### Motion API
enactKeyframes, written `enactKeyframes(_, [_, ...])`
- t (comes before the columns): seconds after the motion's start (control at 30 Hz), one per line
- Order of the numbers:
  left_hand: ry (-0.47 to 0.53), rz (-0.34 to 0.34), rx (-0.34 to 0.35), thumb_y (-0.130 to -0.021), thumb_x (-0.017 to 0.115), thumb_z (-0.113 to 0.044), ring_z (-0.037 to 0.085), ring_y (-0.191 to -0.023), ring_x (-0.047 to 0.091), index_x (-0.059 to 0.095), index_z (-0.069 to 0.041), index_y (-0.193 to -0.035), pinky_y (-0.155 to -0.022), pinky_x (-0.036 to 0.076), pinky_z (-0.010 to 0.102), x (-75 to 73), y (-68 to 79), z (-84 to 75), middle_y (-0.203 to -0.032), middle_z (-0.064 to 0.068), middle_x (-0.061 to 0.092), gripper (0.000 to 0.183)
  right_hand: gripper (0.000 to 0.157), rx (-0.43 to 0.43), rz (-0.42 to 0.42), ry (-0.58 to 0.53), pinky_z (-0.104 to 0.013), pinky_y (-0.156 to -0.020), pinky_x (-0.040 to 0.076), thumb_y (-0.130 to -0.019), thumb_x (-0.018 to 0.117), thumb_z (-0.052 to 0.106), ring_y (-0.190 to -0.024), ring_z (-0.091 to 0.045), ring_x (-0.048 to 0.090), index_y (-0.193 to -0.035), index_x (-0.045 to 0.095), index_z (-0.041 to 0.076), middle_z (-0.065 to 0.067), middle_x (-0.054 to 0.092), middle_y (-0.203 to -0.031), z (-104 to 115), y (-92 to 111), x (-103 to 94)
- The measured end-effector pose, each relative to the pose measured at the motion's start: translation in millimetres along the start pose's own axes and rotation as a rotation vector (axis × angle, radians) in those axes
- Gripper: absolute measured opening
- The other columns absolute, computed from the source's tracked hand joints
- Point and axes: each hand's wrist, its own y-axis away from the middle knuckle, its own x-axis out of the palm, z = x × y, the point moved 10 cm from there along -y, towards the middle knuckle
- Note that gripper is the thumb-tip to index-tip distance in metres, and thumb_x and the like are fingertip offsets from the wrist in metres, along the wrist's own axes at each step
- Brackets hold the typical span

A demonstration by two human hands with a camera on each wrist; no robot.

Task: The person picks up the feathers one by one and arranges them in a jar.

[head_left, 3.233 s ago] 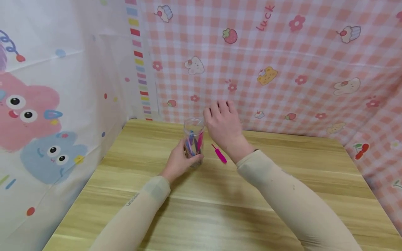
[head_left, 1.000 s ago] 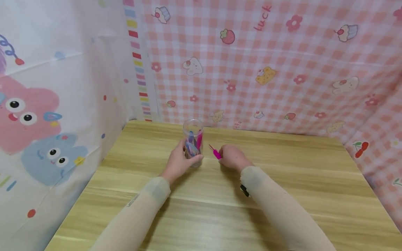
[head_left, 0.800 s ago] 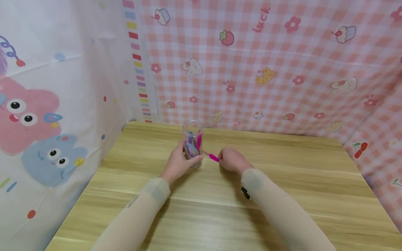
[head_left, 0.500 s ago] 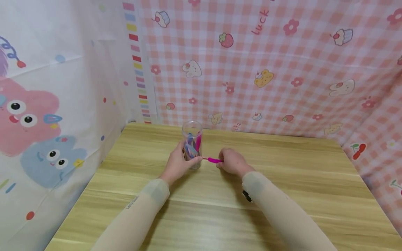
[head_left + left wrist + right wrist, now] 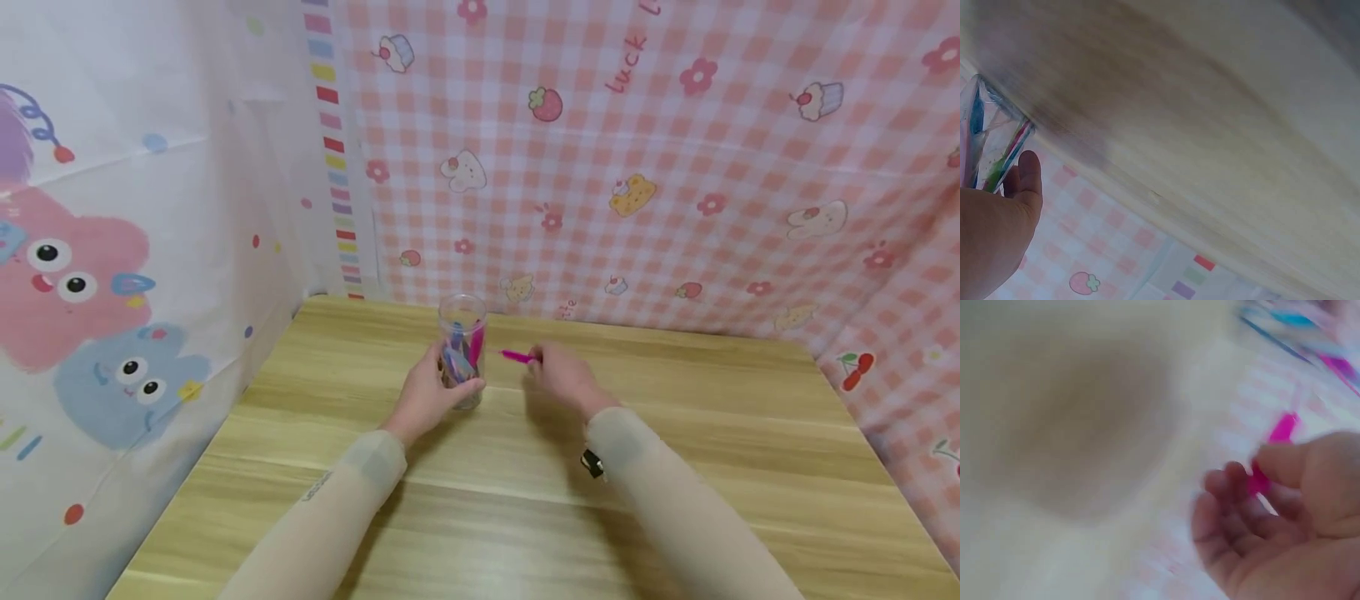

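A clear cup (image 5: pixel 462 310) stands upright on the table, holding several slim coloured sticks (image 5: pixel 456 362) in blue, pink and purple; green also shows in the left wrist view. My left hand (image 5: pixel 429 396) grips the cup low on its left side, thumb across the front. To the cup's right, my right hand (image 5: pixel 566 372) pinches a slim tool with a magenta handle (image 5: pixel 516 357) between thumb and fingers, above the table. Its thin tip points left toward the cup, apart from it. In the right wrist view the magenta handle (image 5: pixel 1282 428) is blurred; its exact kind cannot be told.
The wood-grain table (image 5: pixel 480 517) runs back to a pink checked cloth (image 5: pixel 585 167) hanging behind it. A white cloth with cartoon figures (image 5: pixel 105 317) hangs along the left side. A small dark object (image 5: pixel 592 463) sits at my right wrist.
My right hand has come down from above, picked up the magenta-handled tool from the table, turned its tip leftward and raised it slightly. My left hand stays on the cup.
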Motion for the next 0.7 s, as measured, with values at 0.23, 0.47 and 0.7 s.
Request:
enactKeyframes(0.23, [0.006,0.012,0.006,-0.094,0.084,-0.041,0.039,-0.148,0.053,0.034,-0.011,-0.164,-0.122,0.046,0.058,0.2,-1.8,-1.9,-0.157,0.016,0.055,0.091,0.018,-0.293,-0.427,-0.128,-0.037,-0.072,0.056,-0.109,0.062,0.018,-0.084,-0.026,0.063,-0.113,0.072,0.004,-0.012,0.071,-0.098,77.6,26.9,-122.3])
enactKeyframes(0.47, [0.003,0.007,0.013,-0.094,0.084,-0.041,0.038,-0.148,0.053,0.034,-0.013,-0.164,-0.123,0.045,0.058,-1.4,-5.2,-2.5,-0.157,0.015,0.055,0.091,0.012,-0.611,-0.574,0.180,-0.044,-0.083,0.063,-0.102,0.073,0.014,-0.098,-0.031,0.070,-0.112,0.075,0.006,-0.012,0.075,-0.105,137.7,60.8,-131.4])
enactKeyframes(0.7, [0.010,0.044,0.022,-0.092,0.086,-0.041,0.037,-0.148,0.053,0.036,-0.013,-0.162,-0.124,0.045,0.057,-1.6,-6.9,-3.5,-0.156,0.014,0.056,0.091,0.039,-0.409,-0.301,0.013,-0.047,-0.099,0.061,-0.108,0.066,0.029,-0.117,-0.030,0.067,-0.138,0.066,0.004,-0.014,0.072,-0.125,113.7,39.0,-111.8])
